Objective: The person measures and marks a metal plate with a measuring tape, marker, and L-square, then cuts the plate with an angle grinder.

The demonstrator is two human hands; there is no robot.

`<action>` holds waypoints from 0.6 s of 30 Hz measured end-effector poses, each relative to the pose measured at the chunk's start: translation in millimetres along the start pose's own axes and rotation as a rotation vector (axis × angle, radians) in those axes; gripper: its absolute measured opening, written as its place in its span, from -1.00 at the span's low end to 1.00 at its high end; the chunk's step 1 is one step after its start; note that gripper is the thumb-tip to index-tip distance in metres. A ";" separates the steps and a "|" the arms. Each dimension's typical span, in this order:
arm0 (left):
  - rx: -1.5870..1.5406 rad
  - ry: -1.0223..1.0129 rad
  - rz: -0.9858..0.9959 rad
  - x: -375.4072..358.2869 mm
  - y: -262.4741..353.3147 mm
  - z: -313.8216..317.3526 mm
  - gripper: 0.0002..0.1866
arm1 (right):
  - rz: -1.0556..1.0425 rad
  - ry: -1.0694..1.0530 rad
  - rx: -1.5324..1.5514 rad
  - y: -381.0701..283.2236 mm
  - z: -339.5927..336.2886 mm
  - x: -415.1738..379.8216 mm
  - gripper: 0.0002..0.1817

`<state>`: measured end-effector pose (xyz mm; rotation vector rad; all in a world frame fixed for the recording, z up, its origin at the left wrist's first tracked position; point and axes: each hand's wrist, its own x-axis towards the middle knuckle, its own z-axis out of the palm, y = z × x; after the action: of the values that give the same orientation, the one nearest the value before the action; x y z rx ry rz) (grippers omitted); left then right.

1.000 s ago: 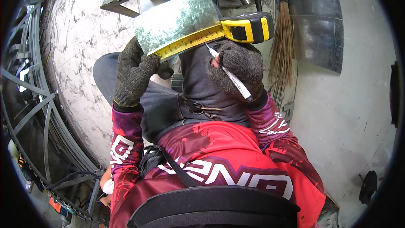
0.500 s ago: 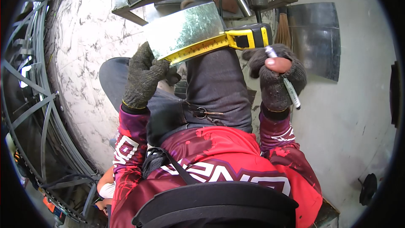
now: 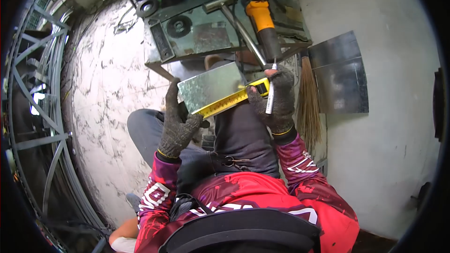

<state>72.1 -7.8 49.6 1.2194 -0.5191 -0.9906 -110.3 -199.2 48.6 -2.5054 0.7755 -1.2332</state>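
A shiny galvanized metal piece (image 3: 211,86) rests over my thigh, tilted slightly. Along its near edge lies the yellow blade of a tape measure (image 3: 222,105), its case at the right end. In a dark knit glove, my left hand (image 3: 179,129) grips the metal piece's left end, thumb by the blade's tip. My right hand (image 3: 281,97), gloved with a bare fingertip showing, holds a white marker (image 3: 270,94) upright between its fingers. Its thumb and palm side are against the tape case, partly covering it.
A metal workbench (image 3: 201,49) ahead carries a hammer (image 3: 241,30), an orange angle grinder (image 3: 261,16) and a black disc (image 3: 179,26). A broom (image 3: 308,103) and dark sheet (image 3: 342,75) lean at the right wall. Metal framing (image 3: 40,140) stands left. Another person's arm (image 3: 125,234) shows lower left.
My right hand has moved left onto the tape case, with the marker turned more upright. The metal piece and tape appear lower as the view tilts up, revealing more workbench.
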 end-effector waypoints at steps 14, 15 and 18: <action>0.570 -0.064 0.548 10.6 -31.1 -17.1 -0.66 | -0.114 -0.115 0.003 -5.5 -21.6 26.1 -0.56; 0.380 -0.002 0.419 6.8 -32.2 -11.3 -0.68 | -0.119 -0.126 -0.013 -7.0 -22.6 26.9 -0.57; 0.686 0.076 0.423 -1.5 -16.1 -6.4 -0.65 | -0.151 -0.158 -0.046 -11.2 -26.8 33.0 -0.57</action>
<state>70.8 -3.5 32.7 1.6476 -1.0596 -0.4013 -110.9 -207.9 91.7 -2.7024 0.5921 -1.0554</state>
